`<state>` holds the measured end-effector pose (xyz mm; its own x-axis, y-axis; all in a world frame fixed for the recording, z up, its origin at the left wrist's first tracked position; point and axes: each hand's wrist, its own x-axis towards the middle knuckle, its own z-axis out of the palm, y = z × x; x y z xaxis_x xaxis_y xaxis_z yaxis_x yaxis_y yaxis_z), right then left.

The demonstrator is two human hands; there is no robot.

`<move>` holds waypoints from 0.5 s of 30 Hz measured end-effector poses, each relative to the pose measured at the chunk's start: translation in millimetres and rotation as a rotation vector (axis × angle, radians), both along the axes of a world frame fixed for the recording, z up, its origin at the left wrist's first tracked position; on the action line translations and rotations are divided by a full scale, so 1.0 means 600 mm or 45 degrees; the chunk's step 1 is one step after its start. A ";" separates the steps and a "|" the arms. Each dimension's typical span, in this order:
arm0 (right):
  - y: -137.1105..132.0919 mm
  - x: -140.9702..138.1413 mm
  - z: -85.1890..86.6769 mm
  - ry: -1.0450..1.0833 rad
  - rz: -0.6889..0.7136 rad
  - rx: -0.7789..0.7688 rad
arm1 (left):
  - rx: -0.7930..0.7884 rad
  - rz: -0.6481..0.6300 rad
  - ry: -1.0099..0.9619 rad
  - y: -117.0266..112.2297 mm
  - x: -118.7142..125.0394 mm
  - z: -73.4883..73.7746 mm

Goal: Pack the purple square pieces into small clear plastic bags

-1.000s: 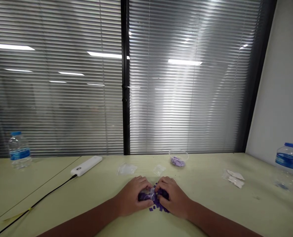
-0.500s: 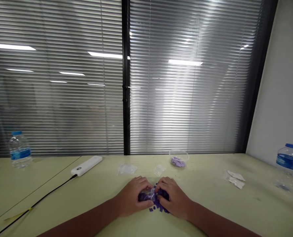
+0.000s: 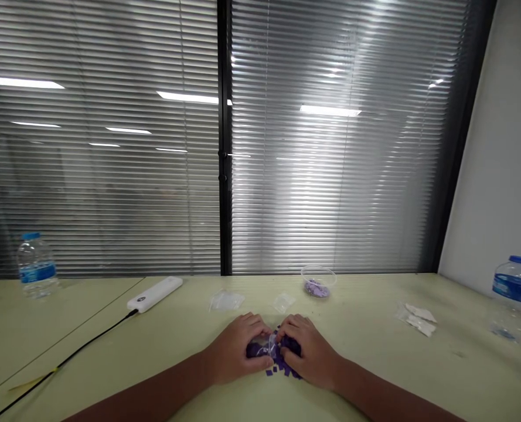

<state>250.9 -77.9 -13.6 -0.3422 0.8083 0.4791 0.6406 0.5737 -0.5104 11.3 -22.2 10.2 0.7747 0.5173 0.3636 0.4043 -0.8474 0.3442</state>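
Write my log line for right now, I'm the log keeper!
left hand: on clear plastic bag | right hand: on same bag | purple bits: loose on table

Premises assessed as an office: glazed partition with slatted blinds (image 3: 111, 176), long pale laminate counter (image 3: 418, 375), and a white power strip (image 3: 155, 294) with cable.

Bare forearms (image 3: 155, 384) angled inward from both lower corners of the view, converging toward the centre. Left hand (image 3: 232, 350) and right hand (image 3: 310, 351) side by side, palms down and backs up, close together but not clasped. Fingers (image 3: 255, 323) curled forward and inward, fingertips nearly meeting. Wrists low, slightly bent, both hands cupped and level.
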 end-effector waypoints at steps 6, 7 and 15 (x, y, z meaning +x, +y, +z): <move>0.002 0.000 -0.002 -0.006 -0.005 0.001 | -0.007 0.011 -0.003 0.000 0.000 0.000; 0.002 0.000 -0.003 -0.005 -0.006 0.001 | -0.009 0.011 -0.003 0.000 0.000 0.000; 0.002 0.000 -0.003 -0.013 -0.012 -0.006 | 0.003 0.002 0.005 0.001 0.000 -0.001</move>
<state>251.1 -76.8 -15.2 -0.3396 0.8138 0.4717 0.6512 0.5652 -0.5064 11.0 -21.8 9.7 0.7752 0.5178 0.3619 0.4070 -0.8475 0.3408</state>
